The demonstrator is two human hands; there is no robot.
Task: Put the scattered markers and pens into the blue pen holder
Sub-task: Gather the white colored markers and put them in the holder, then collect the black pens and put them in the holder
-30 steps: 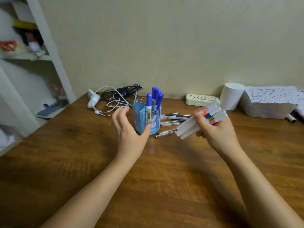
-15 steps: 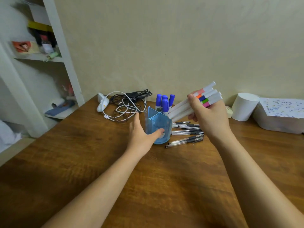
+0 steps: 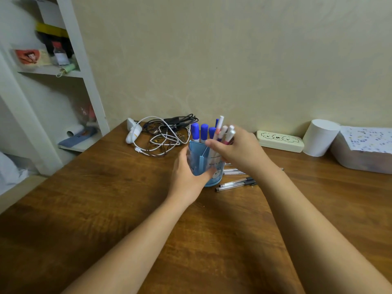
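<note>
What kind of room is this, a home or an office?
Probably a home desk corner: a wooden table against a plain wall, tangled charger cables, a blue pen holder, and white shelves of household odds and ends.

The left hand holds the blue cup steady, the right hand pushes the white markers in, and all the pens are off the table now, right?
Not quite. The head view shows several pens lying on the table beside the blue pen holder. The rest is right: left hand steadies it, right hand puts the white markers in.
</note>
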